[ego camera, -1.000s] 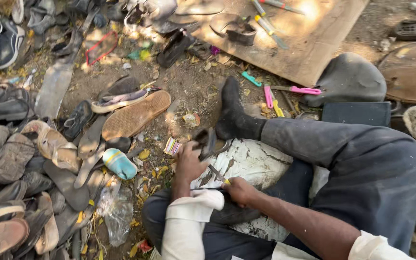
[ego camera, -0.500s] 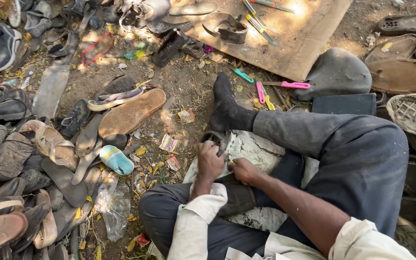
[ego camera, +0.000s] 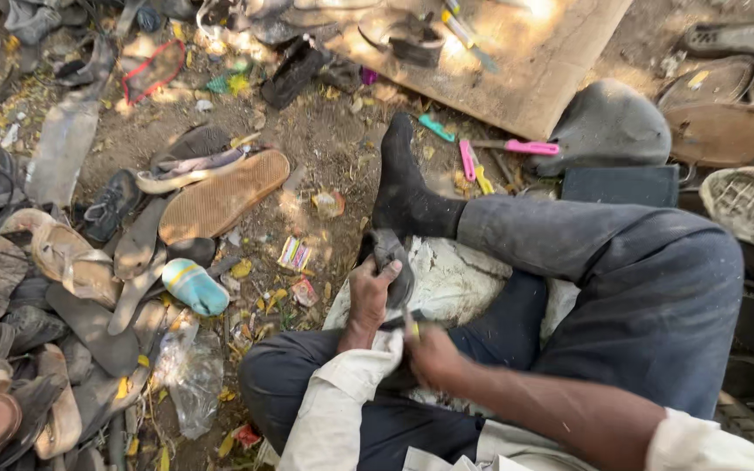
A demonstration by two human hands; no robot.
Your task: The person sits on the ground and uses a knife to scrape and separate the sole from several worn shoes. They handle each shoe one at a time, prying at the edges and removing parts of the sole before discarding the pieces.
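I sit cross-legged on the ground in dark trousers (ego camera: pixel 656 288) and a black sock (ego camera: pixel 405 196). My left hand (ego camera: pixel 368 292) grips a dark grey shoe piece (ego camera: pixel 392 257), held over a white sack (ego camera: pixel 455 279) on my lap. My right hand (ego camera: pixel 429 353) is closed around a small tool whose thin tip (ego camera: pixel 411 324) points up toward the shoe piece. What kind of tool it is cannot be made out.
Piles of worn sandals and soles (ego camera: pixel 63 305) lie at my left, with a tan sole (ego camera: pixel 220 196) and a blue-yellow sandal (ego camera: pixel 192 286). A wooden board (ego camera: pixel 517 61) lies ahead, with pink-handled tools (ego camera: pixel 525 146), a black block (ego camera: pixel 621 185) and a sneaker (ego camera: pixel 752 205).
My view has shifted downward and closer. Both hands stay at the shoe piece on my lap; the right hand has drawn back toward my body with the tool.
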